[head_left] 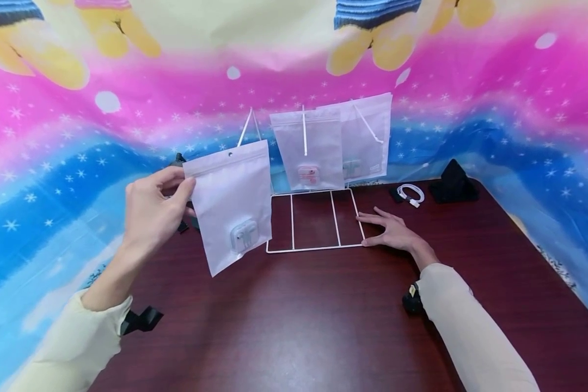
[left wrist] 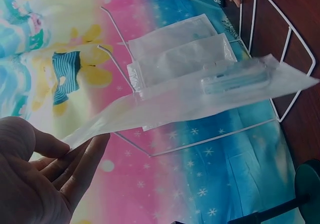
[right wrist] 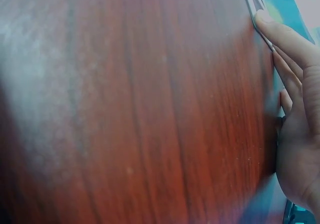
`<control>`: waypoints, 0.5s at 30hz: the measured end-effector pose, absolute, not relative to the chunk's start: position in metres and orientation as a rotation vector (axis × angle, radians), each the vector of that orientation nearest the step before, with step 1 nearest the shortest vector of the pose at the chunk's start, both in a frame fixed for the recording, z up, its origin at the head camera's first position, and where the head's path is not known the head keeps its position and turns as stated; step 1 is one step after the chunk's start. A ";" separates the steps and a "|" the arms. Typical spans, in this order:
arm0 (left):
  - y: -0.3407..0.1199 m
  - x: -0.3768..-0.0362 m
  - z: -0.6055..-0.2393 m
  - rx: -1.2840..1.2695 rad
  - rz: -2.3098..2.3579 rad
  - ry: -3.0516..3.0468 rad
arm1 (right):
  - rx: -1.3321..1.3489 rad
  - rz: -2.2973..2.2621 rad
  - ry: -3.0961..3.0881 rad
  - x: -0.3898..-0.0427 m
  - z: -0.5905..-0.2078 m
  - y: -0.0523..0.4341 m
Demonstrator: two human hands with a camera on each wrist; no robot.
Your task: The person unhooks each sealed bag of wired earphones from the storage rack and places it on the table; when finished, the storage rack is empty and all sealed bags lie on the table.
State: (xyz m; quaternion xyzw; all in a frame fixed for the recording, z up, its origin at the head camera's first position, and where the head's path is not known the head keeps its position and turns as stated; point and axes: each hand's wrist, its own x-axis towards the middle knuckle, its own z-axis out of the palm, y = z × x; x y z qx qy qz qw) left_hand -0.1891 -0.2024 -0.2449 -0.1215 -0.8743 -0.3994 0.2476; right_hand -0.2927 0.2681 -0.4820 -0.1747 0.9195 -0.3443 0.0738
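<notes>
From the head camera, the left hand (head_left: 153, 213) is pinching the upper left corner of a frosted white zip pouch (head_left: 231, 204), thumb in front and fingers behind, so its grip is closing narrowly on the pouch. The pouch is hanging tilted in the air just to the left of the white wire rack (head_left: 316, 218), and a small white earphone case (head_left: 244, 236) is showing through its lower part. Two more pouches (head_left: 310, 148) are hanging on the rack's upright prongs, at the back of the rack. The right hand (head_left: 391, 228) is lying flat on the dark wooden table (head_left: 294, 316), fingers straight and spread, its fingertips touching the rack's right front corner; its grip is holding nothing. To the right of the rack, a coiled white cable (head_left: 410, 194) and a black stand (head_left: 452, 182) are sitting on the table.

From the left wrist camera, the left hand (left wrist: 35, 179) is gripping the pouch (left wrist: 200, 97) by its near edge between thumb and fingers. The pouch is stretching out in front of the wire rack (left wrist: 285, 59), with the hung pouches (left wrist: 180, 49) just behind it.

From the right wrist camera, the right hand (right wrist: 297, 114) is resting open on the table (right wrist: 140, 104), one fingertip pressing against the rack's thin white wire (right wrist: 252, 2).
</notes>
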 end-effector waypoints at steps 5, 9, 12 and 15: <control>-0.206 -0.186 -0.246 -0.335 -1.091 -2.417 | -0.522 -1.042 2.764 -0.291 -0.481 0.269; -0.216 -0.184 -0.249 -0.346 -1.103 -2.491 | -0.527 -1.036 2.761 -0.292 -0.481 0.268; -0.225 -0.183 -0.253 -0.346 -1.107 -2.560 | -0.528 -1.030 2.764 -0.292 -0.482 0.268; -0.234 -0.183 -0.260 -0.325 -1.073 -2.613 | -0.519 -1.029 2.764 -0.293 -0.482 0.267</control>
